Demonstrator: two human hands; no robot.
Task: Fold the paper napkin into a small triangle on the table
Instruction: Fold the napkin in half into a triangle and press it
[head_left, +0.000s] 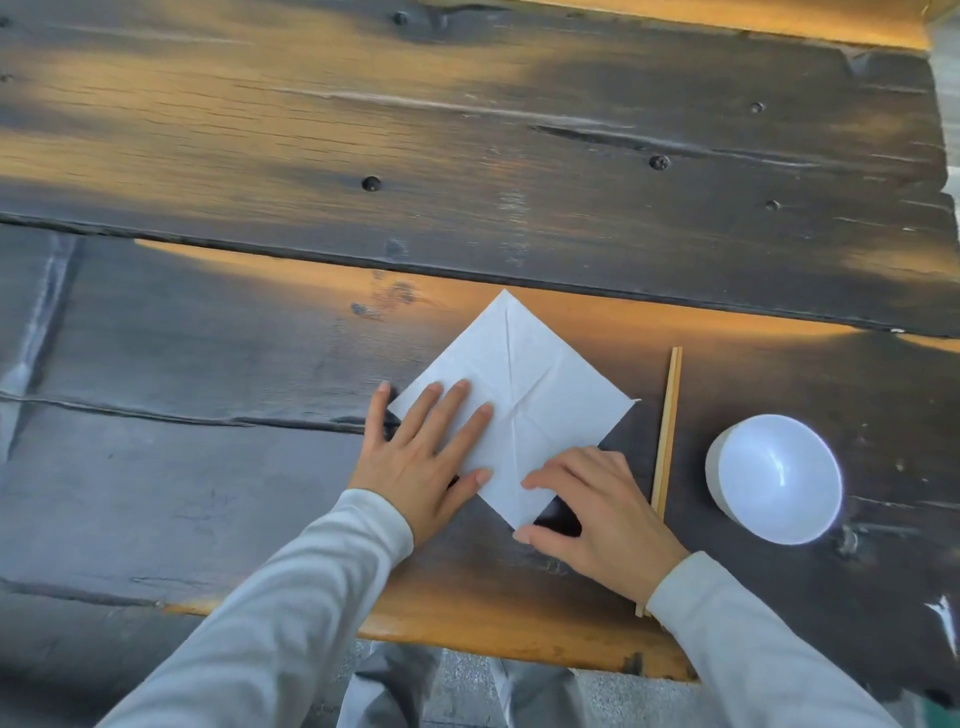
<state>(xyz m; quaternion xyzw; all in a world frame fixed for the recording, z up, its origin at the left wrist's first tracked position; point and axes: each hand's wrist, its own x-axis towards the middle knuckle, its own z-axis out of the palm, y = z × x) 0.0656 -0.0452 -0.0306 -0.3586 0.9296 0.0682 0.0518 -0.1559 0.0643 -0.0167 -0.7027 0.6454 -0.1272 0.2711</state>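
Observation:
A white paper napkin (540, 384) lies unfolded flat on the dark wooden table (208, 364), turned like a diamond with one corner pointing away from me. Creases cross its middle. My left hand (423, 447) rests flat on the napkin's left half, fingers spread and pressing it down. At the napkin's near corner, my right hand (597, 509) has its thumb and fingers at the paper's edge, the thumb under or beside the tip; whether it pinches the corner I cannot tell.
A pair of wooden chopsticks (667, 431) lies lengthwise just right of the napkin. A white bowl (774, 478) stands further right. The table's near edge (519, 654) runs below my hands, with my lap beyond it.

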